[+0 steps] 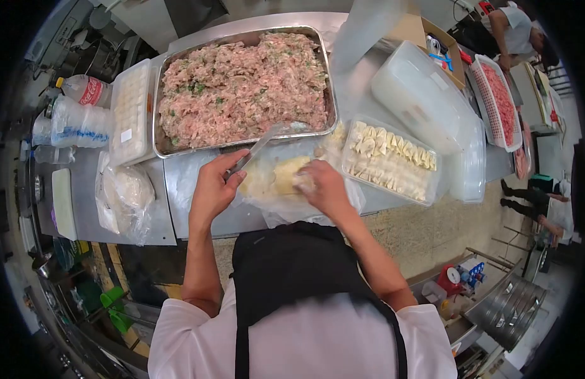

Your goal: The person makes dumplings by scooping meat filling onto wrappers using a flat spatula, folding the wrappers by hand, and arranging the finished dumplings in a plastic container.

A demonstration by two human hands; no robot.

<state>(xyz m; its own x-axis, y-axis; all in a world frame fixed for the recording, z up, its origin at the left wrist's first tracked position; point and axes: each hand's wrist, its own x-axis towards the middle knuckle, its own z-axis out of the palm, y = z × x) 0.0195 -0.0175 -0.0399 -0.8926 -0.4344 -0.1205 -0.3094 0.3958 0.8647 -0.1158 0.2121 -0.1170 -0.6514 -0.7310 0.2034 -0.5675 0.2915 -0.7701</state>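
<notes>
My left hand (218,184) is closed around a flat metal spatula (261,146), whose far end reaches over the near edge of the meat tray. A large metal tray (155,120) holds ground meat (242,88) flecked with green. Over the pale yellow dough wrappers (289,172), my right hand (328,189) has its fingers bent together. Something whitish shows at those fingertips, too blurred to name. The wrappers lie on a sheet of clear plastic (273,215). Right of them, a plastic container (349,167) holds rows of folded dumplings (390,161).
Lidded boxes (129,114), a bag of dough (125,192) and a Coca-Cola bottle (87,91) stand at left. Large clear bins (425,95) and a basket of red meat (497,101) are at right. Another person (516,31) works at the far right; a second stands below.
</notes>
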